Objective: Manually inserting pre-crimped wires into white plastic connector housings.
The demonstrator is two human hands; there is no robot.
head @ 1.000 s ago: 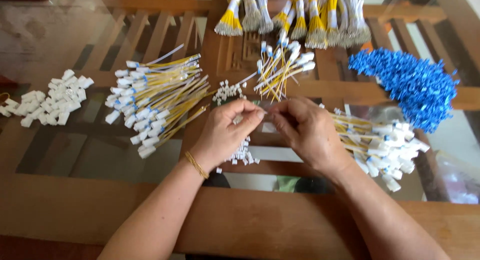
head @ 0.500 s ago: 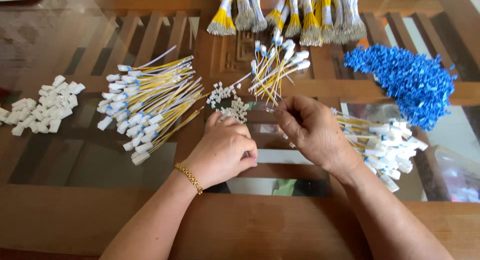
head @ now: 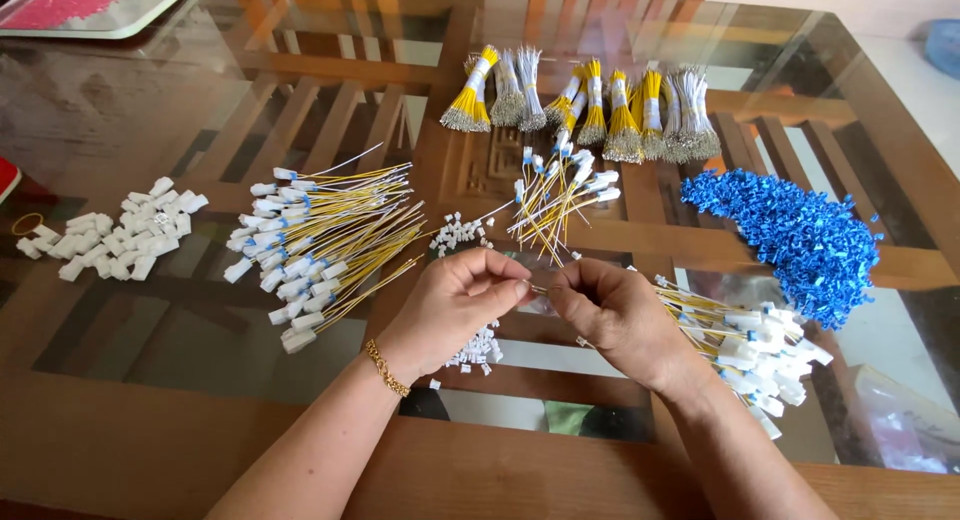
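Glass covers the wooden table (head: 130, 450), and the slatted frame beneath shows through the pane. Near the middle of the near edge the left hand (head: 455, 305) and the right hand (head: 615, 315) meet fingertip to fingertip just above the glass. Both pinch narrowly on a thin yellow wire (head: 538, 289), of which only a short piece shows between the thumbs; whether a small connector sits on its end cannot be told. A gold bracelet (head: 386, 368) circles the left wrist. Under and just behind the left hand lie small white connectors (head: 478, 346) in a loose scatter, with a second little cluster (head: 458, 232) further back. To the left spreads a fan of yellow wires with white plugs (head: 310, 242), and well apart beyond it, near the table's left edge, a heap of larger white housings (head: 115, 235). Behind the hands rests a smaller spray of yellow wires with blue-marked white ends (head: 555, 195). Just beside the right wrist lies another bunch of finished wires with white plugs (head: 755, 340). A pile of blue clips (head: 790, 235) sits on the right, and along the far side bundled yellow and grey wires (head: 590, 105) lie in a row.
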